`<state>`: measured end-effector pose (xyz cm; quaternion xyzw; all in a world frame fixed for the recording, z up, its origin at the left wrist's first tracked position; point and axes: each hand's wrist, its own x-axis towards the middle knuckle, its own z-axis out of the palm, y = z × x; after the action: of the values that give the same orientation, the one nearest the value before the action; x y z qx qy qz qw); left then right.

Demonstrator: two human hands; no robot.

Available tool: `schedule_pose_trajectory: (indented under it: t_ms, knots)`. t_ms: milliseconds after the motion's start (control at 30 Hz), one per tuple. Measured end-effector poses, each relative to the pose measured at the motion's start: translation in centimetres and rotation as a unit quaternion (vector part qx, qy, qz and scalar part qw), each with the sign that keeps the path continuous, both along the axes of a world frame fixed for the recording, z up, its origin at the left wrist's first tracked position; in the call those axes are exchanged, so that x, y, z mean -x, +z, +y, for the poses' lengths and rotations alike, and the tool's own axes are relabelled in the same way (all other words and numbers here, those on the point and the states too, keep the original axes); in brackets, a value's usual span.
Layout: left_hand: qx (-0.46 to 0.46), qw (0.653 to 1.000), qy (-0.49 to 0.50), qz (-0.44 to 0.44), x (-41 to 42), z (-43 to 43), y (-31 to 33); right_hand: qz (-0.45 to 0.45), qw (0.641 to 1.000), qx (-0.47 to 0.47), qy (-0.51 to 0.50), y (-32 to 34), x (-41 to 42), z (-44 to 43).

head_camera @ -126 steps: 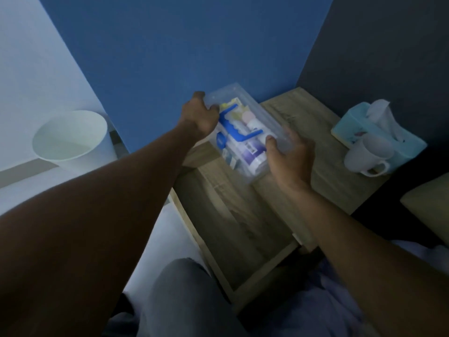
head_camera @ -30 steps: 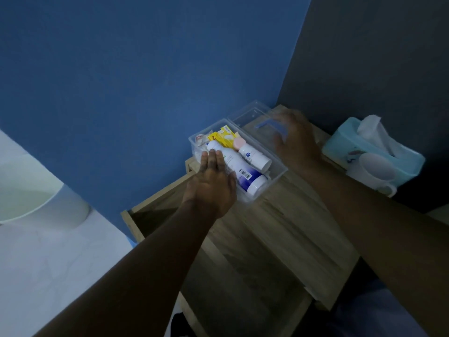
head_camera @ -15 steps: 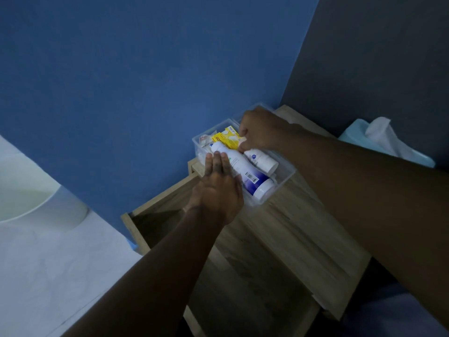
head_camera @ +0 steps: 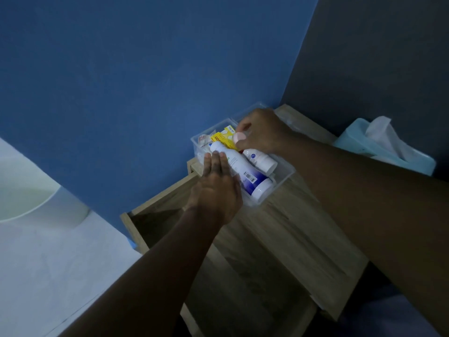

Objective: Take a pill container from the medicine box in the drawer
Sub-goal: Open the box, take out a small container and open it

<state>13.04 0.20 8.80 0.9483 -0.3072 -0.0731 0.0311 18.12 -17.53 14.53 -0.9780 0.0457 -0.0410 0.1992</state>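
Observation:
The clear plastic medicine box [head_camera: 283, 180] stands open on the wooden nightstand top, at its far left corner. Inside lie a large white bottle with a blue base [head_camera: 245, 172], a smaller white bottle [head_camera: 261, 159] and a yellow packet [head_camera: 224, 138]. My right hand [head_camera: 262, 132] reaches into the box and pinches a small container with a pink cap [head_camera: 240, 136], lifted slightly above the packet. My left hand [head_camera: 217, 188] lies flat with straight fingers against the box's near left side, touching the large bottle.
The wooden drawer [head_camera: 155, 217] is pulled out below the nightstand top [head_camera: 303, 229]. A light blue tissue box [head_camera: 386, 152] sits at the right by the dark wall. A white bin [head_camera: 29, 198] stands on the floor at left. The clear lid [head_camera: 257, 108] lies behind my right hand.
My right hand left the lid, came into the box and closed its fingertips on the pink-capped container, raising it a little. My left hand stayed against the box.

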Motion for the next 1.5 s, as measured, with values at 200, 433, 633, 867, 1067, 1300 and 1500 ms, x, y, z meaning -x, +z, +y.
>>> schedule_pose_trajectory:
  t_ms: [200,433,633,867,1067,1300,1500]
  knots:
    - [0.138,0.983,0.061,0.101,0.2,0.0,1.7,-0.05,0.993,-0.109,0.009,3.0,3.5,-1.0]
    - [0.524,0.787,0.23,0.229,2.3,-1.3,5.3,-0.059,0.987,-0.141,0.041,6.6,9.1,-1.2]
    - [0.689,0.483,0.187,0.506,7.6,-2.2,8.7,-0.076,0.984,-0.13,0.092,8.9,14.3,-1.0]
    - [0.72,0.407,0.162,0.539,12.3,-2.5,10.7,-0.103,0.978,-0.114,0.139,12.0,19.3,-0.5]
    - [0.725,0.408,0.165,0.53,14.7,-2.5,11.6,-0.143,0.97,0.001,0.198,13.5,22.1,0.5]
    - [0.724,0.405,0.15,0.538,15.5,-2.1,11.0,-0.149,0.964,-0.045,0.215,13.2,23.1,0.2]
    - [0.719,0.412,0.155,0.538,15.5,-2.7,10.1,-0.029,0.957,-0.223,0.184,12.7,23.2,-0.9]
